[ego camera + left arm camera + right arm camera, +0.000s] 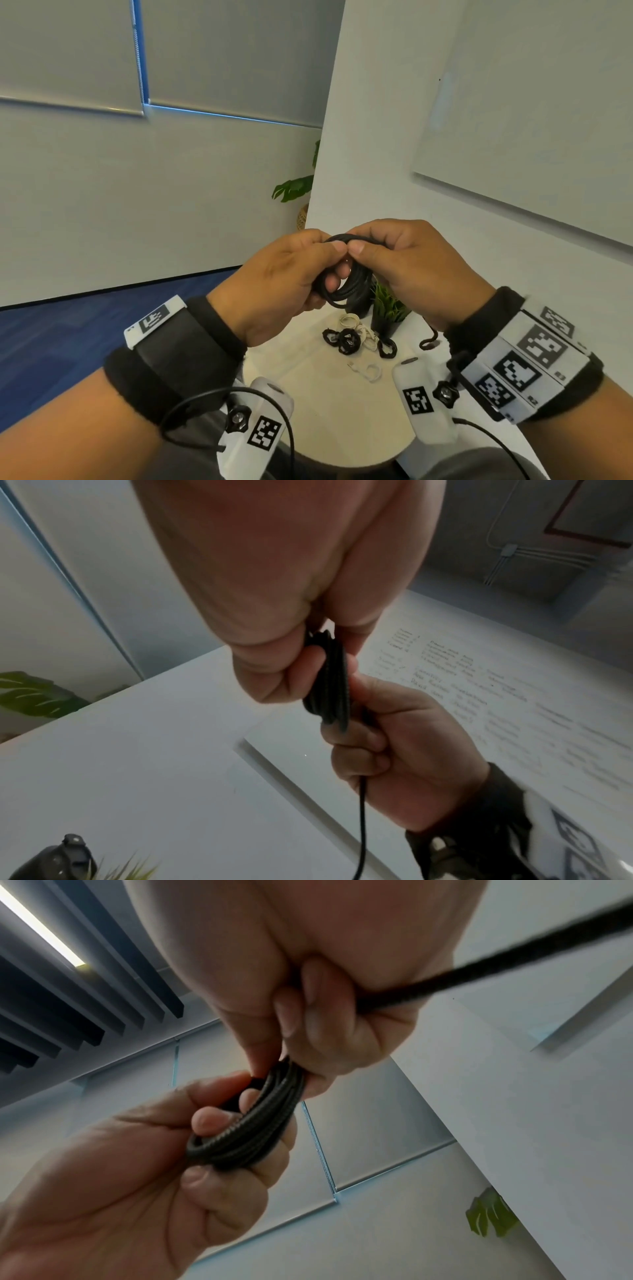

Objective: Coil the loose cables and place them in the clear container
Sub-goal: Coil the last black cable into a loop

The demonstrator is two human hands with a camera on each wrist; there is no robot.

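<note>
Both hands, left hand (pixel 274 274) and right hand (pixel 414 263), fingers curled tight round the black cable coil (pixel 346 284); loosen that pinch and the loops could spring apart.

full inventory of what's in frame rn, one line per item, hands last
black cable: one, black, part-coiled, held in the air above the table between both hands; a loose tail runs out past the right hand
coiled cables: several, black and white, bundled on the far part of the table
loose white cable: one, white, on the table nearer the person
table: one, round, cream
potted plant: one, green in a black pot, at the far edge of the table
whiteboard: one, white, on the right wall
left hand: grips the coil
right hand: pinches the coil's top
</note>
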